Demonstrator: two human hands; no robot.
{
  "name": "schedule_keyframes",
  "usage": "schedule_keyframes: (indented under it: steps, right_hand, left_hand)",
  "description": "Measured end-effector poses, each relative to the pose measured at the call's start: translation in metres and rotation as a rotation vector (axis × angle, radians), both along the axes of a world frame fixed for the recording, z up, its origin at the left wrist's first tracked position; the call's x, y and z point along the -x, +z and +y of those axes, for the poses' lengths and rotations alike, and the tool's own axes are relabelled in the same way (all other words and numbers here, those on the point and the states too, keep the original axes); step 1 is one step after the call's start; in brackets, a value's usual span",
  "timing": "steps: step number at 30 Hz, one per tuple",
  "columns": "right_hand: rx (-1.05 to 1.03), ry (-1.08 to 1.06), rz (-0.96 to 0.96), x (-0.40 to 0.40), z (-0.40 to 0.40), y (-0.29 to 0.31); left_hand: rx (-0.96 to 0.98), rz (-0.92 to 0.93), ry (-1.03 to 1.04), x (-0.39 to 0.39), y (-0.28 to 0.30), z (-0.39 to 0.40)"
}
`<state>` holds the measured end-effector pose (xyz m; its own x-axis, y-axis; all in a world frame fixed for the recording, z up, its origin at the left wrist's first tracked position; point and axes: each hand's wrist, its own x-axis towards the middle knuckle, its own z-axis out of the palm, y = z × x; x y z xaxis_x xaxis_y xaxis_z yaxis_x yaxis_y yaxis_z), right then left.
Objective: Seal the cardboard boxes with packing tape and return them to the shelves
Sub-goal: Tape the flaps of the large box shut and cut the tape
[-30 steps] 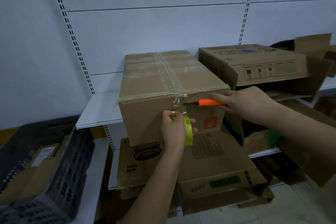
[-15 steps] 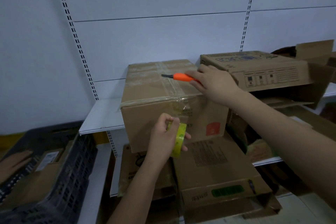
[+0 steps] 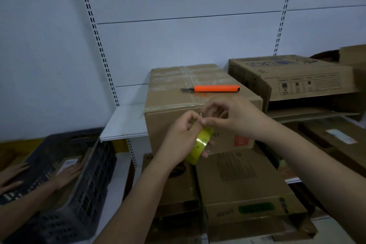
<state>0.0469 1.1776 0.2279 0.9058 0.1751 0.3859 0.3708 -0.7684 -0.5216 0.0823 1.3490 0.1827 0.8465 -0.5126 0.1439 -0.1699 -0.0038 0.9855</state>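
At shelf front: taped cardboard box [image 3: 190,123]
Left hand [image 3: 182,134]: you grip tape roll [image 3: 201,145]
Right hand [image 3: 235,115]: you pinch tape end, 12 o'clock of roll
Box top: orange cutter [image 3: 215,88]

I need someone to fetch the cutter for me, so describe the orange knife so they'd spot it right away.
Look at the white shelf against the wall, where a taped cardboard box stands. The orange knife lies flat on that box's top, blade pointing left. It is the only bright orange thing there, beyond the hands working a yellow tape roll.
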Motion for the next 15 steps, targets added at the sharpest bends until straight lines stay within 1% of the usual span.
schedule_keyframes:
  steps: [3, 6, 8, 11, 13, 15]
  right_hand:
    - [-0.17, -0.108, -0.045, 0.001, -0.008, -0.011]
    - [-0.249, -0.172, -0.095, -0.006, -0.013, -0.019]
    - [-0.354, -0.156, -0.064, -0.015, -0.01, -0.027]
    - [-0.578, -0.099, 0.041, -0.031, -0.006, -0.045]
    - [-0.657, -0.064, 0.059, -0.039, -0.006, -0.055]
    - [-0.691, -0.034, 0.06, -0.042, -0.008, -0.06]
  left_hand:
    - [-0.03, 0.039, -0.096, 0.004, 0.009, 0.0]
    - [-0.072, 0.003, -0.107, 0.006, 0.012, 0.001]
    - [-0.136, -0.045, -0.03, 0.006, 0.011, 0.003]
    - [-0.252, -0.119, 0.065, 0.001, 0.011, 0.008]
    - [-0.281, -0.133, 0.073, -0.002, 0.01, 0.011]
    - [-0.299, -0.139, 0.056, -0.005, 0.007, 0.012]
